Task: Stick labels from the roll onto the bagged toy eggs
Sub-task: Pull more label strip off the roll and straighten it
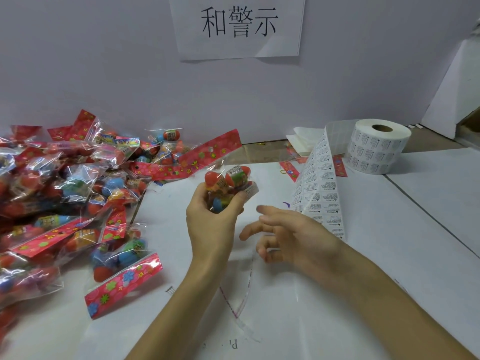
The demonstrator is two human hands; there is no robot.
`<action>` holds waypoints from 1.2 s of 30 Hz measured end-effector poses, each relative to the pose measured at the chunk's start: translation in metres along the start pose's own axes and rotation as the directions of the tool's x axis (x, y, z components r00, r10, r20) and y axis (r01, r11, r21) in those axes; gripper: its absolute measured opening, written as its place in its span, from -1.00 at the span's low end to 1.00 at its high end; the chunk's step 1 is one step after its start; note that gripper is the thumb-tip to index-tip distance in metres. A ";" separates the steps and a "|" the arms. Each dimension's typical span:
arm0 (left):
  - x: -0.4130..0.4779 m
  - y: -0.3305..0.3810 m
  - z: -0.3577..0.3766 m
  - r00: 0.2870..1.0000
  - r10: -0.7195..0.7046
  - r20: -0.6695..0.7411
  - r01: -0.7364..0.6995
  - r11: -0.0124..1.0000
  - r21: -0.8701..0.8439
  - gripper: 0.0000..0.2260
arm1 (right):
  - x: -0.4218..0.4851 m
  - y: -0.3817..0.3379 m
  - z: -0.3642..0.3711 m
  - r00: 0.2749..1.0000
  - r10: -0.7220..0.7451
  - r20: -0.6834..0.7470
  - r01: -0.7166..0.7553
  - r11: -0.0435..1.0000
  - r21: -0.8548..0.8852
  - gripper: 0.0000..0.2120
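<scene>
My left hand (211, 219) grips a clear bag of toy eggs (230, 181) held up over the table, its red flowered header pointing up and left. A white label (252, 190) sits on the bag by my thumb. Just to the right and a little lower, my right hand (288, 235) hovers with fingers loosely spread, holding nothing. The label roll (378, 146) stands at the back right. Its unrolled strip of labels (318, 188) curls down toward my right hand.
A big pile of bagged eggs (65, 193) covers the table's left side. One bag (122, 279) lies nearest my left forearm. A thin clear strip (242, 297) lies between my arms. A wall with a paper sign (237, 24) stands behind.
</scene>
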State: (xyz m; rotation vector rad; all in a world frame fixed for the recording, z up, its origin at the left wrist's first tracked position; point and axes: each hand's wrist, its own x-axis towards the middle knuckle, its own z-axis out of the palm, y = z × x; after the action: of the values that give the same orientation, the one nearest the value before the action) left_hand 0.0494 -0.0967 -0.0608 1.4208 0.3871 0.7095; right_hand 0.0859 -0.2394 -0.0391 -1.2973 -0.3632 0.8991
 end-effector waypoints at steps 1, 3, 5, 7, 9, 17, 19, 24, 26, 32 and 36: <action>0.001 0.000 0.000 1.000 -0.017 0.020 0.017 1.000 -0.020 -0.70 | 0.002 0.002 0.000 0.998 0.029 -0.056 -0.029 1.000 -0.001 -0.69; 0.002 0.002 -0.001 0.996 -0.067 0.067 0.073 0.994 -0.087 -0.75 | 0.006 0.006 0.000 0.979 0.026 -0.204 -0.031 0.999 -0.023 -0.64; 0.002 0.004 -0.002 0.985 -0.117 0.124 0.135 0.980 -0.147 -0.75 | 0.008 0.006 -0.002 0.940 -0.065 -0.335 0.035 0.995 -0.094 -0.61; 0.002 0.006 -0.003 0.968 -0.164 0.190 0.199 0.963 -0.182 -0.73 | 0.007 0.004 -0.006 0.892 -0.200 -0.405 0.132 0.973 -0.190 -0.64; 0.002 0.007 -0.002 0.953 -0.193 0.234 0.239 0.952 -0.192 -0.71 | 0.004 0.001 -0.010 0.846 -0.328 -0.421 0.207 0.929 -0.308 -0.68; -0.004 0.007 0.001 0.935 -0.131 0.329 0.177 0.978 -0.114 -0.70 | 0.004 0.005 -0.007 0.779 -0.480 -0.403 0.283 0.844 -0.456 -0.59; -0.003 0.008 0.001 0.932 -0.126 0.341 0.172 0.979 -0.107 -0.70 | 0.005 0.005 -0.011 0.769 -0.495 -0.404 0.297 0.837 -0.459 -0.70; -0.002 0.007 0.000 0.922 -0.158 0.355 0.205 0.974 -0.099 -0.73 | 0.006 0.004 -0.017 0.805 -0.434 -0.404 0.330 0.894 -0.303 -0.83; -0.002 0.006 0.000 0.921 -0.153 0.357 0.200 0.975 -0.099 -0.73 | 0.006 0.003 -0.018 0.818 -0.418 -0.396 0.317 0.901 -0.297 -0.82; -0.001 0.007 -0.001 0.920 -0.143 0.365 0.193 0.976 -0.102 -0.75 | 0.006 0.004 -0.015 0.812 -0.470 -0.347 0.340 0.863 -0.374 -0.89; -0.001 0.007 -0.001 0.915 -0.182 0.359 0.236 0.965 -0.111 -0.74 | 0.006 0.003 -0.019 0.834 -0.430 -0.345 0.337 0.893 -0.298 -0.86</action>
State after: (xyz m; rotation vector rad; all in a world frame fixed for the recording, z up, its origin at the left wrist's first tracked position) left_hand 0.0468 -0.0965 -0.0540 1.3038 0.1990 0.2967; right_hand 0.1019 -0.2476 -0.0485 -1.5109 -0.3894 0.2347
